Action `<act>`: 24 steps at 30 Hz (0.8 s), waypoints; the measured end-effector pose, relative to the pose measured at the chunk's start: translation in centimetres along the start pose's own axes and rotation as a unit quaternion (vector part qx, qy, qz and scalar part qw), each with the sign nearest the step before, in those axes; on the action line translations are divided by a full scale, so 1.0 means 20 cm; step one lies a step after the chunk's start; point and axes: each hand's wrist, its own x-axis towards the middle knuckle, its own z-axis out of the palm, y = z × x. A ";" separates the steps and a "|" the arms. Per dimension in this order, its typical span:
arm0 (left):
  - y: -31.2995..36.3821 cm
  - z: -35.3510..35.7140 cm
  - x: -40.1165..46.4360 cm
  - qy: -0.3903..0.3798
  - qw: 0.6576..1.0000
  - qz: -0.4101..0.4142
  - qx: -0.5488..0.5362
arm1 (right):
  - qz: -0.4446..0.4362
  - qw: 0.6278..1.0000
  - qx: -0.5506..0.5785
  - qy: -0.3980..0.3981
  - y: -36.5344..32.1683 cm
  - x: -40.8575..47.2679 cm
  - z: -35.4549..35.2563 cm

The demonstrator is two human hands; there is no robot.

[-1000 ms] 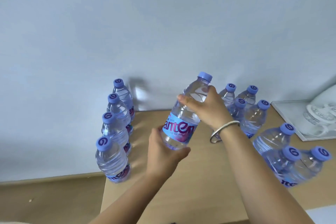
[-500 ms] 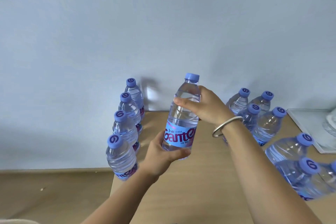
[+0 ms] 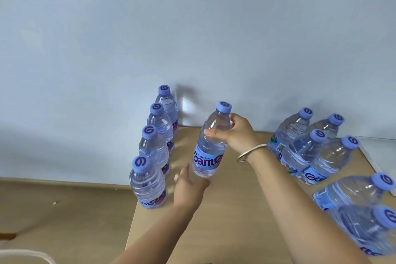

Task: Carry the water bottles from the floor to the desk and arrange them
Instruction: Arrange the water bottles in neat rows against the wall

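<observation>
On the surface (image 3: 231, 210), a file of four bottles (image 3: 157, 148) stands at the left edge and a cluster (image 3: 310, 152) to the right, with the held bottle (image 3: 211, 143) in the gap between them (nearer the file). It stands nearly upright, long axis vertical, cap tipped slightly right. The right hand (image 3: 235, 133) grips its shoulder; the left hand (image 3: 188, 182), fingers loose, sits at its base.
</observation>
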 end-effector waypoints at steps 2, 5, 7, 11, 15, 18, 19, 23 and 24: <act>-0.05 0.01 0.03 -0.014 0.999 -0.034 0.008 | 0.008 1.000 -0.004 0.000 0.03 0.04 0.03; -0.05 0.04 0.07 -0.047 0.998 -0.032 -0.016 | 0.009 1.000 -0.005 -0.009 0.06 0.09 0.08; -0.02 0.06 0.12 -0.042 0.997 -0.054 -0.043 | 0.004 1.000 -0.005 -0.015 0.08 0.14 0.11; 0.03 0.09 0.22 0.000 0.989 -0.112 -0.100 | 0.000 1.000 -0.006 -0.025 0.12 0.23 0.18; 0.07 0.12 0.34 0.012 0.988 -0.106 -0.110 | -0.010 0.999 -0.025 -0.041 0.12 0.34 0.22; 0.11 0.14 0.44 0.049 0.988 -0.110 -0.095 | -0.024 0.998 -0.037 -0.045 0.11 0.42 0.25; 0.12 0.15 0.48 0.061 0.986 -0.119 -0.098 | -0.032 0.998 -0.040 -0.040 0.11 0.45 0.27; 0.18 0.17 0.60 0.112 0.985 -0.105 -0.079 | -0.087 0.993 -0.076 -0.018 0.09 0.54 0.33; 0.19 0.16 0.62 0.119 0.985 -0.102 -0.072 | -0.095 0.991 -0.089 -0.013 0.10 0.56 0.34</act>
